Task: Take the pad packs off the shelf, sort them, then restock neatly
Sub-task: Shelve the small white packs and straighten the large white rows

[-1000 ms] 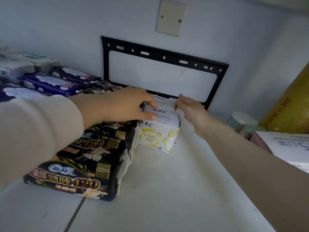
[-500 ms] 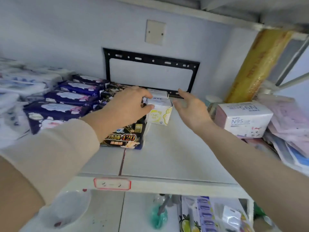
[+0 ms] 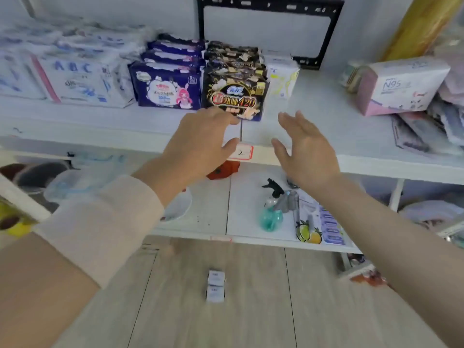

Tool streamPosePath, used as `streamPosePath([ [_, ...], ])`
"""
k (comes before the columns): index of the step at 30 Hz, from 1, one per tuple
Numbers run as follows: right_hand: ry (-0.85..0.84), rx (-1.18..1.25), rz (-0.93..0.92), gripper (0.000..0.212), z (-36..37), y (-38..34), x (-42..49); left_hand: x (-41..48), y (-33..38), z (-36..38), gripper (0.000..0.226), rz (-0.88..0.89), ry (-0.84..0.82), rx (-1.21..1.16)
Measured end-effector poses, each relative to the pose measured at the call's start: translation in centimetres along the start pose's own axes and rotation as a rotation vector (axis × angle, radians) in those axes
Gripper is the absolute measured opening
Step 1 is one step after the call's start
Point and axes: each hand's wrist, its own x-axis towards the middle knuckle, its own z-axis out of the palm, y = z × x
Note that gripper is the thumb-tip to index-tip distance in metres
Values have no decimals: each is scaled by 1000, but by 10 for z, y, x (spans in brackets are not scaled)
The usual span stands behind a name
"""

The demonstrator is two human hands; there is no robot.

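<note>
Both hands, left hand (image 3: 200,144) and right hand (image 3: 305,149), hover spread and empty before the shelf's front edge (image 3: 364,162), near the black pad pack (image 3: 234,96).

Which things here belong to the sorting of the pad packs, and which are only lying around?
For the job: white packs, dark blue packs, black packs, small white pack, and probably the two small boxes on the floor.

Lying about: mask box, spray bottle, bowl, gold roll.
</note>
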Motion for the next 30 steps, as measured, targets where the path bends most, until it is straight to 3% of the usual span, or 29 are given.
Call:
streamPosePath([
  [6,-113,40,17,50,67,10,-88,-82,-11,65,38,-64,-119,-7],
  [12,-334,32,78,46,123,16,-171,-160,-23,128,42,-158,-268,-109],
  [21,-581,63,264,48,229,18,-231,-246,-75,245,38,-280,-377,-250],
  [25,-710,76,235,49,299,22,-249,-278,-95,306,37,-346,-490,-252],
  [30,-772,98,192,48,382,42,-267,-304,-126,379,31,-390,-511,-252],
])
